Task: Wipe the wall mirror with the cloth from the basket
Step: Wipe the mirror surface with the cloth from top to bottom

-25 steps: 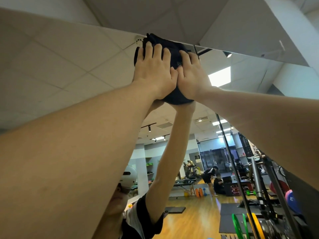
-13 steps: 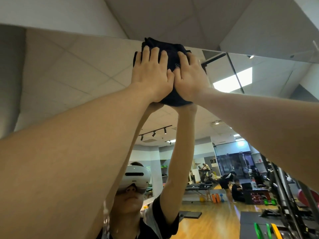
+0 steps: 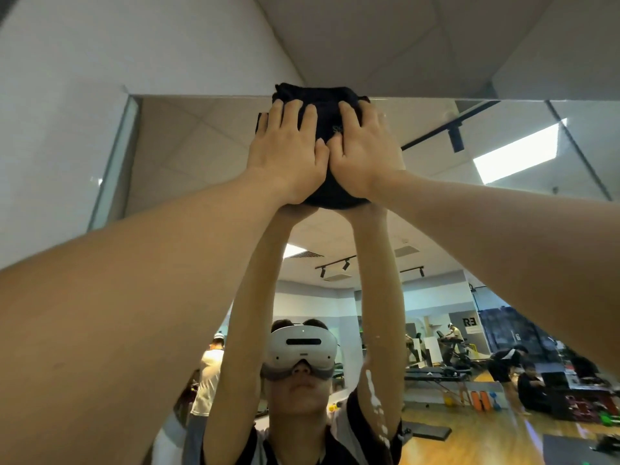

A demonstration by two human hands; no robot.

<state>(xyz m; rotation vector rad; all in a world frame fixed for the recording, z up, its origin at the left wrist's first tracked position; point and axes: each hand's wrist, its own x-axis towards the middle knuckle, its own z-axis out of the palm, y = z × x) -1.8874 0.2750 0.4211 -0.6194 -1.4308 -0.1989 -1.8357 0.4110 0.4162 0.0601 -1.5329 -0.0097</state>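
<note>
I am observing both arms reaching overhead toward the wall mirror (image 3: 208, 156). The cloth (image 3: 323, 109), dark and bunched into a wad, is sitting at the mirror's upper edge, its top fold overlapping the line where the glass meets the white wall (image 3: 134, 45) above.

The left hand (image 3: 288, 156) is lying flat on the left part of the cloth, fingers extended and slightly spread, pressing rather than gripping. The right hand (image 3: 364, 152) is lying flat on the right part in the same manner, fingers straight and pointing upward. The two thumbs are touching at the centre of the wad. Neither hand is curling around the fabric; both palms are bearing it against the glass. The lower rim of the cloth is showing beneath the heels of both hands.

In the mirror I am seeing the reflected forearms meeting the cloth from below, a white headset (image 3: 302, 350) on the reflected person, and a gym floor with benches and seated people further back. White streaks (image 3: 374, 397) are lying on the glass low and to the right of centre; I cannot tell whether they are wet or dry.
</note>
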